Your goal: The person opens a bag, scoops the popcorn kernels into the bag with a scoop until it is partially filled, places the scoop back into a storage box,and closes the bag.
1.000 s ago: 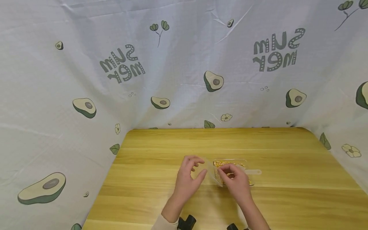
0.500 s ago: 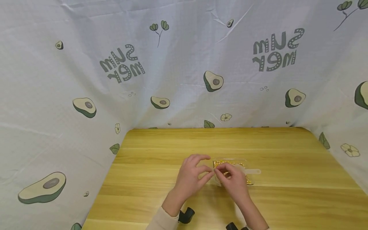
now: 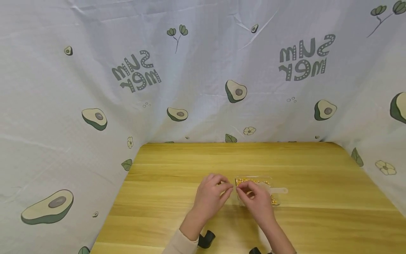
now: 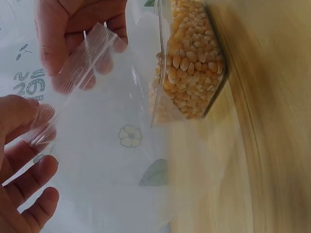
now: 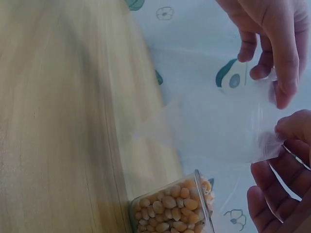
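Note:
A clear plastic zip bag (image 4: 104,116) hangs between the two hands, its zip edge uppermost. My left hand (image 3: 208,197) pinches one end of that edge between thumb and index finger; the other fingers are loosely bent. My right hand (image 3: 259,204) pinches the other end of the zip edge. In the right wrist view the bag (image 5: 214,128) hangs flat and see-through, with nothing visible in it. Just beyond the right hand stands a clear box (image 3: 253,176) of yellow corn kernels (image 4: 192,63), partly hidden by that hand in the head view.
A scoop with a pale handle (image 3: 279,190) lies at the box, its handle sticking out over the right side. The wooden table (image 3: 171,176) runs back to a white curtain (image 3: 196,70) printed with avocados. Black wrist mounts (image 3: 207,240) show under the forearms.
My left hand has moved right toward the right hand, and its spread thumb and fingers have come together on the bag's edge. The right hand has shifted slightly left, still pinching the bag.

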`<state>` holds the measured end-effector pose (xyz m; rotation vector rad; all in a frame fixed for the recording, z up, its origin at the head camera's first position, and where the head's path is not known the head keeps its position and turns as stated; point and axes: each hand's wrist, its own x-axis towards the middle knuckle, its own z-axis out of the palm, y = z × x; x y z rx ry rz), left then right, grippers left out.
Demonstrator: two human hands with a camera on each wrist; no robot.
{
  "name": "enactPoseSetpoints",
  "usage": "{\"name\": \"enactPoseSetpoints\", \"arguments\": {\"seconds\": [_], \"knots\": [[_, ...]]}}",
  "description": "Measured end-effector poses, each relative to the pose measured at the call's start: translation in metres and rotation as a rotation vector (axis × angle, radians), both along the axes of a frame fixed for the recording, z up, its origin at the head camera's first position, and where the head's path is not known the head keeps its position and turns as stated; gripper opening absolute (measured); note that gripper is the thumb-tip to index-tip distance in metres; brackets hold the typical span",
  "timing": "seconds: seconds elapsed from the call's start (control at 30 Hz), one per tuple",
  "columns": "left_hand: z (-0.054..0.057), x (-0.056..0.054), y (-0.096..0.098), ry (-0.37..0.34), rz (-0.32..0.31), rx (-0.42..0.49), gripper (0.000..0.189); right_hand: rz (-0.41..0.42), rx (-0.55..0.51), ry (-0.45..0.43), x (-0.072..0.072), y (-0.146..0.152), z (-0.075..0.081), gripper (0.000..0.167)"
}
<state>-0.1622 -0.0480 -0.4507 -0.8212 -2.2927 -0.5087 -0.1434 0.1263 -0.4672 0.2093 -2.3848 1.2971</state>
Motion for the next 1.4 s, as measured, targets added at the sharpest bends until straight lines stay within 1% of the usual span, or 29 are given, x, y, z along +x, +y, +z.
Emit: {"name": "enactPoseSetpoints", "arguments": {"seconds": [0.1, 0.17, 0.37, 0.47, 0.6, 0.7, 0.83, 0.93, 1.03, 1.1, 1.17, 1.27, 1.4], "knots": [[-0.002, 0.001, 0.002, -0.028, -0.011, 0.050, 0.005, 0.014, 0.025, 0.043, 0.000, -0.002, -0.002, 0.016], [-0.002, 0.001, 0.003, -0.057, -0.021, 0.100, 0.007, 0.018, 0.055, 0.091, 0.000, -0.002, -0.004, 0.020], [-0.003, 0.003, 0.004, -0.165, -0.056, 0.263, 0.014, 0.032, 0.174, 0.333, -0.001, -0.002, -0.008, 0.034], [-0.003, 0.004, 0.005, -0.201, -0.070, 0.314, 0.016, 0.044, 0.203, 0.419, -0.002, -0.002, -0.007, 0.036], [-0.002, 0.005, 0.005, -0.241, -0.100, 0.377, 0.018, 0.015, 0.267, 0.461, -0.001, -0.001, -0.006, 0.033], [-0.003, 0.006, 0.006, -0.263, -0.106, 0.418, 0.019, -0.029, 0.386, 0.489, -0.002, -0.001, -0.007, 0.029], [-0.005, 0.006, 0.007, -0.256, -0.086, 0.445, 0.017, -0.072, 0.553, 0.571, -0.001, 0.001, -0.007, 0.029], [-0.006, 0.006, 0.007, -0.247, -0.077, 0.457, 0.016, -0.058, 0.611, 0.622, 0.001, 0.003, -0.006, 0.029], [-0.007, 0.007, 0.007, -0.249, -0.076, 0.471, 0.015, -0.018, 0.645, 0.620, 0.004, 0.003, -0.004, 0.031], [-0.008, 0.007, 0.007, -0.252, -0.077, 0.485, 0.016, 0.004, 0.664, 0.583, 0.006, 0.003, -0.003, 0.030], [-0.009, 0.007, 0.006, -0.250, -0.072, 0.495, 0.016, 0.010, 0.664, 0.528, 0.007, 0.002, -0.003, 0.030], [-0.012, 0.008, 0.005, -0.252, -0.064, 0.509, 0.017, 0.003, 0.624, 0.464, 0.006, 0.000, -0.005, 0.028], [-0.016, 0.010, 0.004, -0.265, -0.046, 0.528, 0.016, 0.005, 0.554, 0.455, 0.003, -0.002, -0.007, 0.026]]}}
